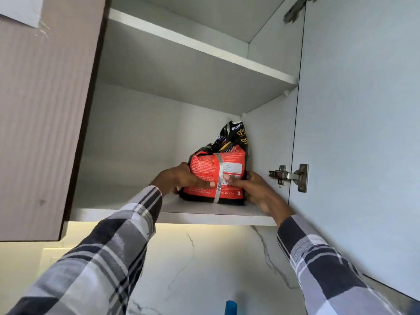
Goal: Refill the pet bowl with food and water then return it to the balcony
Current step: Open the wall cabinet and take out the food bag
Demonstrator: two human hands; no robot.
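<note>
A red and black pet food bag (218,164) stands on the lower shelf (204,211) of an open wall cabinet, near its right wall, its black top folded over. My left hand (181,179) grips the bag's left side, thumb across the front. My right hand (254,187) grips the right side, thumb on the front by the barcode. Both arms in plaid sleeves reach up from below. No bowl is in view.
The right cabinet door (363,133) hangs open on a metal hinge (289,176). The left brown door (45,110) is beside my left arm. An upper shelf (204,46) sits above. A marble backsplash (204,264) and a blue object (231,308) lie below.
</note>
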